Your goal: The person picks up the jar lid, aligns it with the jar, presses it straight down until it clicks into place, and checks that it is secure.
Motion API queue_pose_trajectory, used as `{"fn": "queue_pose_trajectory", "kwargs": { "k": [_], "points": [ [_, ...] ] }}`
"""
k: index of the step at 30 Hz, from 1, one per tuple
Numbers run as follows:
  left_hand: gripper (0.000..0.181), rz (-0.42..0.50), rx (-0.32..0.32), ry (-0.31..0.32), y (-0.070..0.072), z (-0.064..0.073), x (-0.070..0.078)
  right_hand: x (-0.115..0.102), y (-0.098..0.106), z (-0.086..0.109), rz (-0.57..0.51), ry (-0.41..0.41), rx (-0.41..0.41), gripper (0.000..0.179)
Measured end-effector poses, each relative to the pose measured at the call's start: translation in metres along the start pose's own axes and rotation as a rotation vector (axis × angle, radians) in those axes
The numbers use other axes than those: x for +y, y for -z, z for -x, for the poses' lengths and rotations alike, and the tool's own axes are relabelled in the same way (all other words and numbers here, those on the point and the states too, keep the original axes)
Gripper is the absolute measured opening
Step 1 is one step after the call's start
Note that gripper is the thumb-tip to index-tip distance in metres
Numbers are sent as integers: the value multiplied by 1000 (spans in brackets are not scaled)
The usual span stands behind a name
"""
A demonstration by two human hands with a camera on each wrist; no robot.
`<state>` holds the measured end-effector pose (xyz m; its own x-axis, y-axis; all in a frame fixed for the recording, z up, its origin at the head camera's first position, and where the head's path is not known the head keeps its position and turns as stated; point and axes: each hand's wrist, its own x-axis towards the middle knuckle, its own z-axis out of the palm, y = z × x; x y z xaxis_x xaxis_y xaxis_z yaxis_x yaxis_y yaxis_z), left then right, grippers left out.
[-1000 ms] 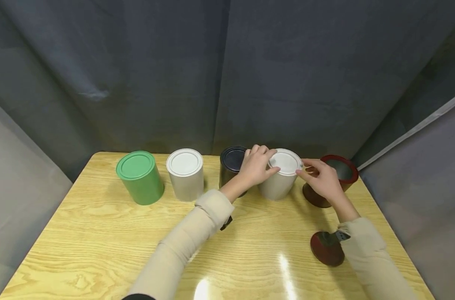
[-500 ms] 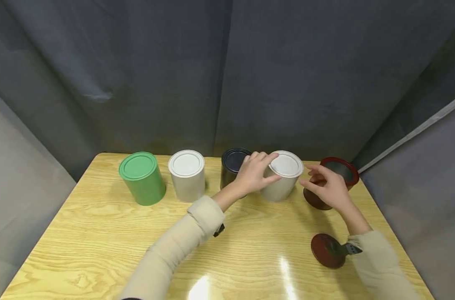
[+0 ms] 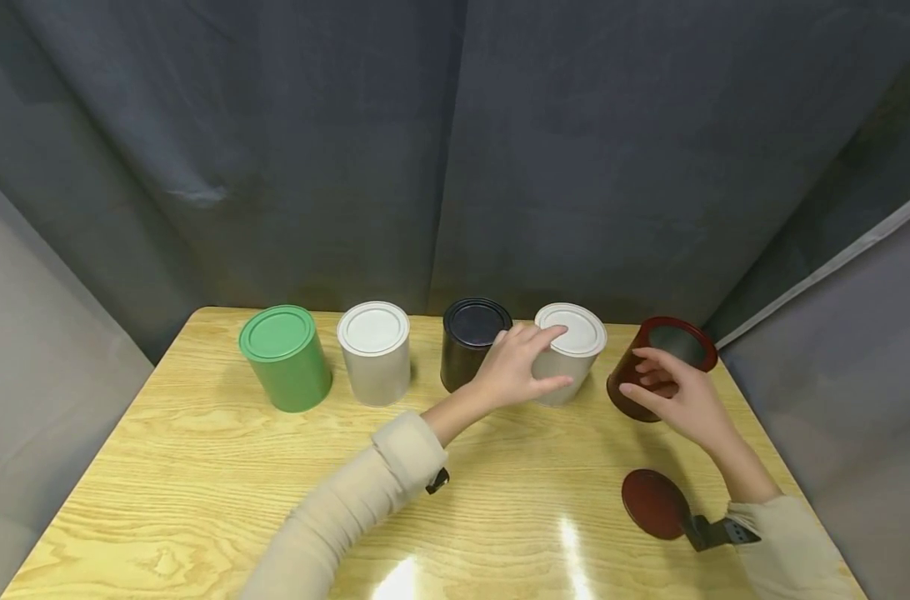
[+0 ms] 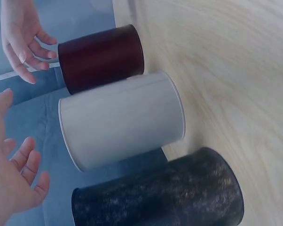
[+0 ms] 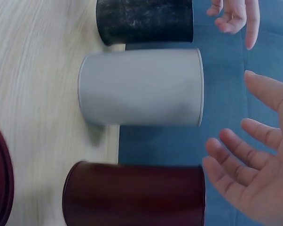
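In the head view my left hand [image 3: 521, 367] hovers just in front of the right-hand white can [image 3: 571, 332], thumb and fingers spread with nothing between them. That can stands upright under its white lid. My right hand [image 3: 683, 400] is held over the front of the dark red can [image 3: 626, 387], fingers loosely bent and empty. The red can has no lid, so its dark inside shows. A round red lid [image 3: 652, 502] lies on the table nearer the person. In the right wrist view, my right fingers [image 5: 235, 165] are beside the red can's [image 5: 137, 195] top end.
Left of the hands, a black can [image 3: 462, 358], another white can [image 3: 377, 367] and a green can [image 3: 290, 375] stand lidded in the same row. The wooden table [image 3: 237, 500] ends at a dark curtain [image 3: 312, 167] behind them, with pale panels at both sides.
My right hand has left the white can's rim and moved right, to the red can. My left hand has come off the same rim and drawn slightly toward the person.
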<state>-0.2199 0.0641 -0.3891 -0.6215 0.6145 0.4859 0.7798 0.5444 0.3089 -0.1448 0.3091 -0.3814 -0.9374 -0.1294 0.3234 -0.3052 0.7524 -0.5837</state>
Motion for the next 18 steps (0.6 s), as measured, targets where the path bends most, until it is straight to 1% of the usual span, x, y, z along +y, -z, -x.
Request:
{"fn": "queue_pose_trajectory", "kwargs": {
  "k": [2, 5, 10, 14, 18],
  "points": [
    [63, 13, -5, -3, -2, 1, 2, 4, 3, 5, -22, 17, 1, 49],
    [65, 33, -25, 4, -6, 3, 4, 11, 8, 11, -46, 47, -21, 49],
    [66, 71, -56, 16, -12, 4, 10, 22, 21, 22, -39, 62, -130, 51],
    [67, 98, -81, 24, -19, 5, 14, 32, 29, 30, -56, 57, -207, 55],
    [69, 137, -107, 33, -29, 7, 19, 42, 29, 38, -80, 28, -234, 56]
  ]
}}
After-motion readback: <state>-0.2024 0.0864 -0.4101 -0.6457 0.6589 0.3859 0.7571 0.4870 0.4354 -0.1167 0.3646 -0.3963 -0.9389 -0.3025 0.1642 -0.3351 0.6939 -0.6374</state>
